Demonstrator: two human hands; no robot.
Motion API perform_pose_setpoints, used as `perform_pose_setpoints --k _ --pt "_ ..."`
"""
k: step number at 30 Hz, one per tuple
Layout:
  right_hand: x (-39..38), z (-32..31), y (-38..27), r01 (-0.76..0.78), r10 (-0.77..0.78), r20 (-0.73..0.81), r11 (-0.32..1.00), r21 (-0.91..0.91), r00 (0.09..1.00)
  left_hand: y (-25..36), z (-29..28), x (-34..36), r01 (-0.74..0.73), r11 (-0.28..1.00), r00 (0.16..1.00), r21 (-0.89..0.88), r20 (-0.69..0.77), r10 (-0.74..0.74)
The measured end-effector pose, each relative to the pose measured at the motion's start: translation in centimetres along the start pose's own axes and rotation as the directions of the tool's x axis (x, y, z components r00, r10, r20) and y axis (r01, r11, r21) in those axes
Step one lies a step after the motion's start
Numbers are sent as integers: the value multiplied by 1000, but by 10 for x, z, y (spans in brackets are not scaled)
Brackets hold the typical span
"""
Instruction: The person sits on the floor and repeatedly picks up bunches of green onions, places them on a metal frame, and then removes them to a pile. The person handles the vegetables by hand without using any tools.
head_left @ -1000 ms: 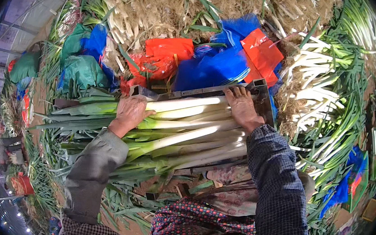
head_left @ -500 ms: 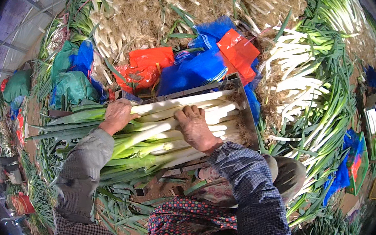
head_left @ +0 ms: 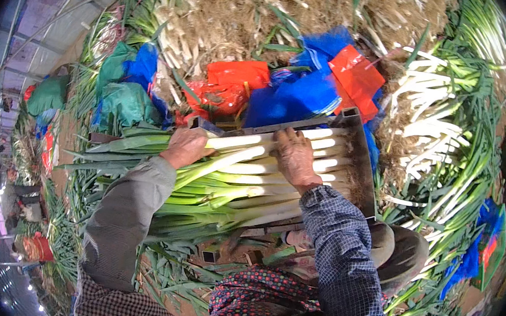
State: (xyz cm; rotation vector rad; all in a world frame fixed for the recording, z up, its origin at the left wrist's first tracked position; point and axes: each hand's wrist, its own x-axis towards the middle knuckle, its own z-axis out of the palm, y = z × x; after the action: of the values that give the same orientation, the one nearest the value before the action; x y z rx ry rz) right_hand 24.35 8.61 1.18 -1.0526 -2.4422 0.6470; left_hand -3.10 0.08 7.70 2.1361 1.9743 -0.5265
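A thick row of large green onions [head_left: 244,187] lies side by side in a dark metal tray [head_left: 367,163], with the white root ends against its right end wall. Their green leaves stick out past the left side. My left hand [head_left: 187,147] is closed round a stalk at the far edge, where white turns to green, with its thumb pointing right. Farther right, my right hand [head_left: 295,159] rests on the white shanks, its fingers curled over the farthest stalks. Its fingertips are partly hidden.
Behind the tray lie red plastic bags [head_left: 236,83] and blue net bags [head_left: 295,98]. Green bags [head_left: 127,103] are at the left. Piles of rooty onions [head_left: 230,15] fill the back, and more onions [head_left: 431,138] lie at the right. My knee [head_left: 402,251] is close to the tray's near right corner.
My right hand has shifted toward the far edge of the row, its fingers now over the farthest stalks. My left hand stays at the far edge. The whole view has swung leftward.
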Motion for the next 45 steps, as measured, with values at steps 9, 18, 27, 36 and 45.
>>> perform_pose_setpoints --k 9,18,27,36,45 --pt "7 4 14 -151 154 -2 971 187 988 16 -25 -38 43 998 988 49 -148 -35" --pt "2 10 20 -135 133 26 963 234 991 0 6 -50 119 987 978 111 -186 -97" --pt "-1 24 55 -174 176 65 984 -38 982 43 1 -46 83 981 973 178 -225 -41" --pt "1 -22 37 -195 185 143 979 58 972 133 20 78 150 988 891 -45 -427 -155" --pt "5 -8 40 -192 189 49 978 84 981 128 44 87 188 982 862 -10 -478 -170"
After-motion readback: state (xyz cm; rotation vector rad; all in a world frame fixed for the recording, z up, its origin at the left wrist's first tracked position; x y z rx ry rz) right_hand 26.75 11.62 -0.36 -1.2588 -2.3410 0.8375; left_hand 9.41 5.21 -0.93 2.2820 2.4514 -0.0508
